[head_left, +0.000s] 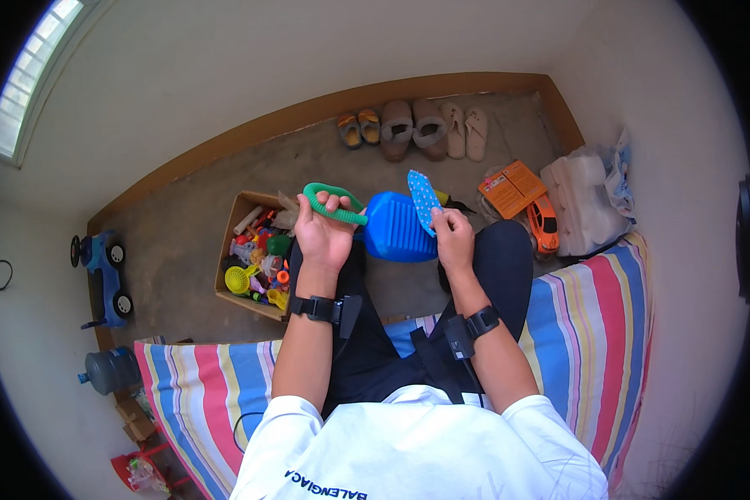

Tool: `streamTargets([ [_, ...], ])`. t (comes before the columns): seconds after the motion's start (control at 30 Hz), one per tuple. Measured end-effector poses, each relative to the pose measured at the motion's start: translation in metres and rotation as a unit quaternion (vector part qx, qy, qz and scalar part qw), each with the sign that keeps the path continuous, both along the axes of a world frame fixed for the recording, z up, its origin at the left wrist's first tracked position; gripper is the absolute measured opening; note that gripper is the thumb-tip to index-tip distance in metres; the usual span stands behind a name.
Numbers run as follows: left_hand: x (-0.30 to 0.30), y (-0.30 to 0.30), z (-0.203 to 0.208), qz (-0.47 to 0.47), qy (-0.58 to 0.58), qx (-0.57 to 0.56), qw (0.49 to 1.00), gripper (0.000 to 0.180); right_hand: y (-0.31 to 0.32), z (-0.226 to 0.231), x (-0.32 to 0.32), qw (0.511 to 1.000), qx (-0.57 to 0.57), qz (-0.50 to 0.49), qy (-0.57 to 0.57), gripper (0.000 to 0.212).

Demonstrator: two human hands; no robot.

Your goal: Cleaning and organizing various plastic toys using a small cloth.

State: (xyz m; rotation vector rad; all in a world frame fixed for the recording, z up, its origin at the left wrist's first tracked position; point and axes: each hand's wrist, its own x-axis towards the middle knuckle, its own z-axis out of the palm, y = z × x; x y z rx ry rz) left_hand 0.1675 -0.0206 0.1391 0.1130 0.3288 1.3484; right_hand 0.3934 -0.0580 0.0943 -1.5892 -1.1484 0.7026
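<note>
With the left hand (321, 237) curled round a green hose (343, 216) and the right hand (454, 239) pinching a dotted strip (423, 198), handling the ribbed blue thing (394, 227) between them seemingly called for steady grips.

From my head, one wide fisheye view looks steeply down past my chest (442, 442) at my nearby hands (322, 237), the floor (171, 250) and walls (308, 50) beyond.

Upper centre: three pairs of footwear (397, 142). Centre: one blue ribbed object (392, 227), one green tube (335, 214), one dotted strip (423, 196). Left: one ride-on toy (102, 267), one water jug (111, 371).
</note>
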Motion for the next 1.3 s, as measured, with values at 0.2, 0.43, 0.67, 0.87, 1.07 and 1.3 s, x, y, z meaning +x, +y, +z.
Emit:
streamTargets([
  [0.2, -0.001, -0.001, -0.002, -0.002, 0.012, 0.006, 1.000, 0.044, -0.004, 0.017, -0.005, 0.998, -0.060, 0.021, -0.014, 0.021],
  [0.43, 0.008, 0.000, -0.007, -0.043, 0.198, 0.046, 0.978, 0.043, -0.008, 0.035, -0.015, 0.975, 0.078, 0.187, -0.095, 0.047],
  [0.67, 0.026, -0.013, -0.010, -0.147, 0.619, 0.281, 0.719, 0.037, -0.013, 0.031, -0.025, 0.950, 0.020, 0.307, -0.047, 0.044],
  [0.87, 0.029, -0.019, -0.007, -0.155, 0.662, 0.334, 0.652, 0.045, 0.001, 0.037, -0.021, 0.972, 0.027, 0.234, 0.013, 0.030],
  [1.07, 0.026, -0.015, -0.014, -0.162, 0.583, 0.108, 0.788, 0.036, 0.049, 0.071, 0.042, 0.989, 0.047, 0.137, -0.042, 0.024],
  [1.3, 0.034, -0.016, 0.000, -0.235, 0.609, 0.153, 0.742, 0.025, 0.057, 0.126, 0.142, 0.994, 0.091, 0.057, 0.031, 0.018],
])
